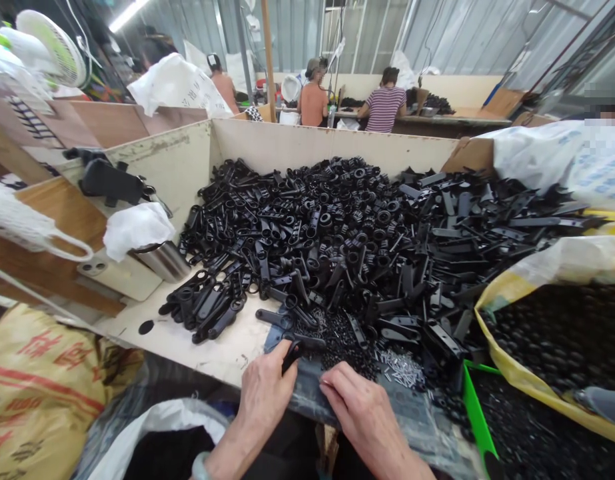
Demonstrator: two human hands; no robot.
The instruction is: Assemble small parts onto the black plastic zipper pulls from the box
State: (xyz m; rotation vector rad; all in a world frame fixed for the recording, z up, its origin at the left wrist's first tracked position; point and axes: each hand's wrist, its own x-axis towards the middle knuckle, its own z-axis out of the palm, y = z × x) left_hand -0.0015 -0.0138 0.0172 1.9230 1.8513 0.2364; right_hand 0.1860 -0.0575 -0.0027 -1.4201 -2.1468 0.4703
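Observation:
My left hand [264, 393] is closed on a black plastic arm piece [293, 352], held at the near edge of the worktable. My right hand [360, 408] lies beside it with its fingers curled, their tips on a small heap of tiny black parts [343, 347]; whether it pinches one I cannot make out. A big pile of black plastic arm pieces [347, 240] fills the table behind. A few neatly stacked pieces [207, 303] lie to the left of my hands. Small silver screws [404, 370] sit just right of my right hand.
The table has pale board walls [307, 143]. A yellow sack of black parts [557, 333] and a green bin edge [474, 420] stand at right. A steel cup [162, 260] with white cloth sits left. Printed sacks [32, 393] lie lower left. Other people [384, 103] work at a far bench.

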